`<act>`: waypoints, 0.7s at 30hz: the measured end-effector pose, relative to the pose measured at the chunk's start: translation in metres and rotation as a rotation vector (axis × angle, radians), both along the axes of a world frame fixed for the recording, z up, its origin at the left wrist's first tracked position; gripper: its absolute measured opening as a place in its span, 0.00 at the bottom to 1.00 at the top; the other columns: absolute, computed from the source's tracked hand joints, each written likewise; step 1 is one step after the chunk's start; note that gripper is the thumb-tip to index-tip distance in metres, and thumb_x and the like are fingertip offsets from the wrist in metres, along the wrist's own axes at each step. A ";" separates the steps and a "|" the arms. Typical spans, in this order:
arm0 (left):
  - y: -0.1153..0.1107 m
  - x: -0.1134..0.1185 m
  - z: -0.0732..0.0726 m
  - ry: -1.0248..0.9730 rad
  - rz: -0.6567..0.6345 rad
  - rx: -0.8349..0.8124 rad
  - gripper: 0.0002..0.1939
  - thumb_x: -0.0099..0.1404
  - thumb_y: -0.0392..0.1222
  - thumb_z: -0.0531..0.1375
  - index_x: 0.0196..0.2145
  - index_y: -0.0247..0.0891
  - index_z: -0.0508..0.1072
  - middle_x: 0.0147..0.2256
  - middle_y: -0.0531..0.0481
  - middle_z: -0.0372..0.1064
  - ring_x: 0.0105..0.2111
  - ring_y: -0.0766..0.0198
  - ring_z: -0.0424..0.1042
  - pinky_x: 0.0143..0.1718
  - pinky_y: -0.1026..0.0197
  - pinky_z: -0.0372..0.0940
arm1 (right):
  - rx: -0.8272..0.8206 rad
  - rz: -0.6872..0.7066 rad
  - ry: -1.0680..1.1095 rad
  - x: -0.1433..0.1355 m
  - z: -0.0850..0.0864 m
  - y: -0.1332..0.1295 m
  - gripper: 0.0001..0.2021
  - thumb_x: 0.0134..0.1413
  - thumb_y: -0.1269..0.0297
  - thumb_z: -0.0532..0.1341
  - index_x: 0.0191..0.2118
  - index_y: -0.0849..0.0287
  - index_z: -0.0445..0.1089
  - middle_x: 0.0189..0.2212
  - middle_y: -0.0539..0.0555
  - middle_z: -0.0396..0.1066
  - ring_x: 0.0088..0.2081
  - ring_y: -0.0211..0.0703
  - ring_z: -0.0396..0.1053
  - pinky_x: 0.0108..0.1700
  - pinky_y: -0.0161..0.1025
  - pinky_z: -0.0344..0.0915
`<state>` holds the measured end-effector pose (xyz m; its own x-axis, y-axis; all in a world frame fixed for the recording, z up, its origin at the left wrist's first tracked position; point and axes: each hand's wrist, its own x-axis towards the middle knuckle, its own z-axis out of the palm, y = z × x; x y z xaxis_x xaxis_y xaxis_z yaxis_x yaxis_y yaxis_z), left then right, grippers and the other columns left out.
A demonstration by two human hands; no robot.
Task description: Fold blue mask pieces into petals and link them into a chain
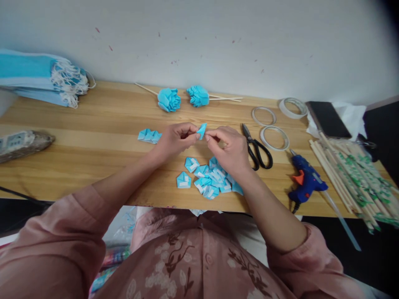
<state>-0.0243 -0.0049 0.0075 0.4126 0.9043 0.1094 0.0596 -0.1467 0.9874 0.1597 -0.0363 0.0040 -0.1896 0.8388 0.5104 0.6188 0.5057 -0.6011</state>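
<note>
My left hand (176,141) pinches a folded blue piece (202,130) between thumb and forefinger above a wood-grain table (115,162), the other fingers curled in behind. My right hand (229,147) meets it from the right, thumb and forefinger drawn almost together at the piece's right edge; whether they grip that edge or something thin on it, I cannot tell. The piece sits directly between my two sets of fingertips, its long axis running near to far, the pointed far end leaning right. Neither hand has to reach: the left has the firm hold, the right is just beside it.

Nearer me, a loose cluster of folded blue pieces with white strips (210,192) lies on the tabletop, partly beneath my right hand and forearm, so the right is the closer of the two to most of it. A short row of folded blue pieces (149,135) lies left of my left hand. Black-handled scissors (264,160) rest just right of my right hand; two blue folded roses (169,100) on thin sticks lie farther off, near the wall.
</note>
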 end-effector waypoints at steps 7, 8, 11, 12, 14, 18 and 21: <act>0.000 0.000 0.000 -0.013 0.003 -0.051 0.08 0.59 0.44 0.65 0.29 0.37 0.73 0.19 0.57 0.60 0.19 0.73 0.57 0.20 0.68 0.53 | -0.004 -0.001 -0.018 0.001 -0.001 0.001 0.09 0.62 0.66 0.58 0.33 0.54 0.75 0.28 0.50 0.74 0.33 0.44 0.69 0.40 0.43 0.62; 0.000 0.000 0.000 -0.017 0.002 -0.053 0.09 0.59 0.44 0.65 0.28 0.37 0.73 0.19 0.57 0.61 0.19 0.73 0.57 0.20 0.68 0.53 | -0.001 -0.009 -0.019 0.001 -0.001 0.000 0.09 0.62 0.66 0.58 0.33 0.54 0.75 0.28 0.51 0.74 0.33 0.44 0.69 0.40 0.43 0.62; 0.001 0.000 -0.001 -0.031 0.004 -0.062 0.09 0.59 0.45 0.65 0.28 0.36 0.72 0.19 0.57 0.61 0.19 0.73 0.57 0.19 0.68 0.53 | 0.017 -0.049 -0.028 0.001 0.000 0.000 0.08 0.61 0.67 0.59 0.32 0.55 0.75 0.29 0.51 0.75 0.33 0.44 0.70 0.40 0.42 0.62; 0.001 0.000 -0.001 -0.034 0.008 -0.071 0.10 0.58 0.45 0.65 0.29 0.36 0.72 0.19 0.57 0.61 0.18 0.73 0.57 0.19 0.69 0.54 | 0.023 -0.062 -0.031 0.000 0.000 0.000 0.08 0.61 0.67 0.59 0.32 0.55 0.75 0.29 0.51 0.75 0.33 0.44 0.70 0.40 0.42 0.62; 0.002 -0.001 -0.001 -0.033 0.025 -0.096 0.09 0.58 0.44 0.65 0.29 0.36 0.71 0.19 0.58 0.62 0.18 0.74 0.58 0.19 0.69 0.55 | 0.025 -0.087 -0.038 0.001 0.000 0.001 0.08 0.60 0.67 0.59 0.32 0.55 0.74 0.28 0.51 0.75 0.32 0.44 0.70 0.39 0.42 0.62; 0.004 -0.003 0.000 -0.025 0.076 -0.132 0.08 0.59 0.40 0.63 0.27 0.36 0.68 0.19 0.58 0.63 0.18 0.74 0.60 0.19 0.71 0.57 | 0.000 -0.146 -0.031 0.004 0.001 0.006 0.07 0.59 0.66 0.59 0.31 0.57 0.74 0.28 0.51 0.75 0.31 0.43 0.70 0.38 0.41 0.62; 0.006 -0.004 0.001 -0.024 0.111 -0.148 0.08 0.59 0.39 0.62 0.26 0.36 0.66 0.19 0.58 0.63 0.17 0.74 0.60 0.17 0.71 0.56 | -0.003 -0.211 -0.013 0.010 0.016 0.003 0.07 0.58 0.67 0.59 0.30 0.56 0.73 0.27 0.50 0.75 0.31 0.43 0.70 0.38 0.40 0.63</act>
